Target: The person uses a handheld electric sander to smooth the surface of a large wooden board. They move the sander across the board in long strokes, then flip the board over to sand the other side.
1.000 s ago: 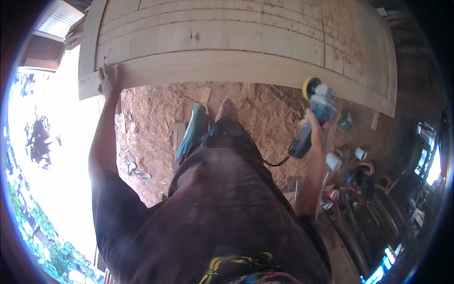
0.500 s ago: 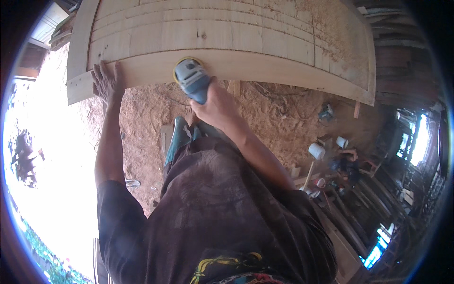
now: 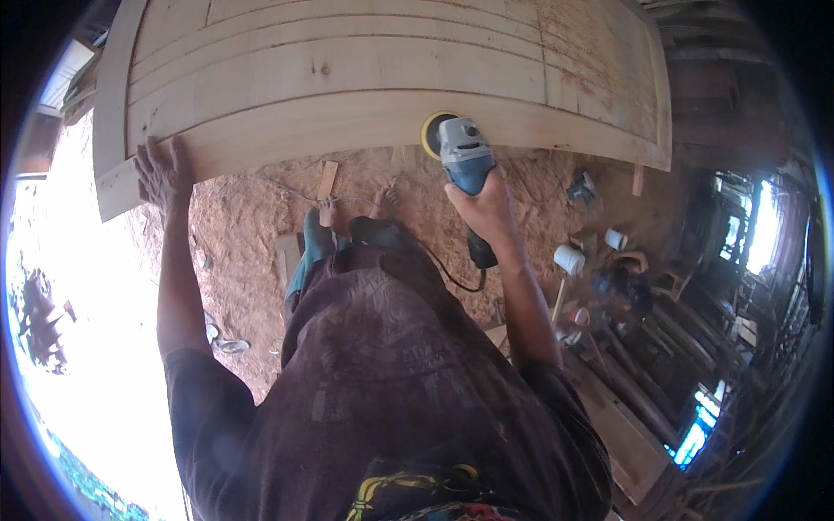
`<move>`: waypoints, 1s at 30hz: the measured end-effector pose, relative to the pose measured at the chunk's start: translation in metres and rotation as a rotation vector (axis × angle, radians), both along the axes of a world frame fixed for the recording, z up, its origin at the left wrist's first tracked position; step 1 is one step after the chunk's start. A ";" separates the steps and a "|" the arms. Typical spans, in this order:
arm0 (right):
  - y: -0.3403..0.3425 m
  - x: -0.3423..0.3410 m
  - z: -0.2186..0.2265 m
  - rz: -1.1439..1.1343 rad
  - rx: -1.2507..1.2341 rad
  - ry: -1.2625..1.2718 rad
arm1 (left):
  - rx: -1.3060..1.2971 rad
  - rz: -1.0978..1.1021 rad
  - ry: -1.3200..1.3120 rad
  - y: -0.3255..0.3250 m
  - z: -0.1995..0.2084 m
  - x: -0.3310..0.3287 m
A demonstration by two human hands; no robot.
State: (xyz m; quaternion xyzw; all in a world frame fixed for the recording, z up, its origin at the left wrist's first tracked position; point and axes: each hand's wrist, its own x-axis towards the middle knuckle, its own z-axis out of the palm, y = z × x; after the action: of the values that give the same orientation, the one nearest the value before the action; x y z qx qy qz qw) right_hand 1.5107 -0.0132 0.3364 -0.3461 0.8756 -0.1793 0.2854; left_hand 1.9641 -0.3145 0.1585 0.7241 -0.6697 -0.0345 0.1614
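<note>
Change: since half a second ago my right hand has carried the sander from about 11 o'clock along the panel's lower edge to about 12 o'clock; my left hand has stayed on the panel's left corner
Right hand [image 3: 491, 208]: wrapped round the blue body of the power sander [image 3: 463, 154], fingers clamped on its grip, forearm running down to 5 o'clock
Sander: just above centre at 12 o'clock, grey head pointing up, its yellow disc [image 3: 432, 132] touching the lower band of the wooden panel
Cord [image 3: 452, 276]: black, hanging from the tool's rear end and looping down past my shirt
Left hand [image 3: 163, 169]: at 10 o'clock, flat on the panel's lower left corner, fingers spread apart and gripping nothing
Wooden panel [image 3: 347, 78]: large, pale, made of joined boards with long grooves, filling the upper part of the view from 10 to 2 o'clock; its right part is dusted reddish
Floor [image 3: 252, 226]: reddish earth and sawdust beneath the panel edge, with a short wood offcut [image 3: 327, 180] lying at 11 o'clock close to centre
Me: dark, dusty shirt [image 3: 391, 373] fills the lower middle; a teal shoe [image 3: 314, 234] shows just above it
Right side: a white cup [image 3: 569, 259] and another one [image 3: 615, 239] at 3 o'clock, near stacked timber [image 3: 643, 391] toward 4 o'clock
Left side: bright daylight washes out everything at 8 o'clock
</note>
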 end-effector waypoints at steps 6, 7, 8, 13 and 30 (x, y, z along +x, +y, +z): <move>0.037 -0.071 0.000 -0.069 -0.028 0.140 | 0.025 0.016 -0.069 -0.006 -0.012 0.014; 0.045 -0.086 -0.004 -0.078 -0.006 0.154 | 0.032 0.018 -0.083 -0.008 -0.013 0.016; 0.053 -0.101 -0.007 -0.087 0.016 0.168 | 0.046 0.011 -0.087 -0.010 -0.014 0.019; 0.077 -0.159 -0.013 -0.216 0.011 -0.014 | 0.077 -0.007 -0.079 -0.020 -0.024 0.035; 0.088 -0.142 0.003 -0.418 -0.191 -0.363 | 0.079 0.032 -0.068 -0.012 -0.014 -0.055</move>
State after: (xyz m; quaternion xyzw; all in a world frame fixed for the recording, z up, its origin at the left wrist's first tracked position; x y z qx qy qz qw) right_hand 1.3691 0.0747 0.3393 -0.1459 0.8416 -0.3749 0.3603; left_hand 1.9090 -0.3270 0.1447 0.7413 -0.6611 -0.0337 0.1104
